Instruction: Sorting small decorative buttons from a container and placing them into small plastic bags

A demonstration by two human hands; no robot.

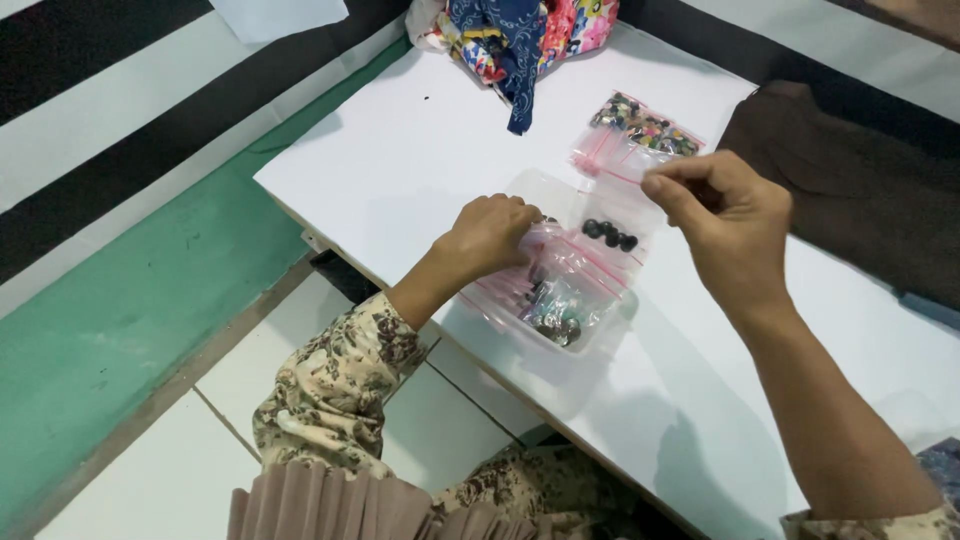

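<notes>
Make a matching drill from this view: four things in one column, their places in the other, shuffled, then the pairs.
1. left hand
2. right hand
3. floral cloth
4. black beads

a. far edge of the table
b. inside a clear bag
c. raised, fingers pinched
d. on the bags in the clear tray

Pairs: 1-d, 2-c, 3-a, 4-b

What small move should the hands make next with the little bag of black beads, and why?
Probably pull the bag of black beads clear: the right hand pinches its top edge, while the left hand presses the other bags in the clear tray.
</notes>
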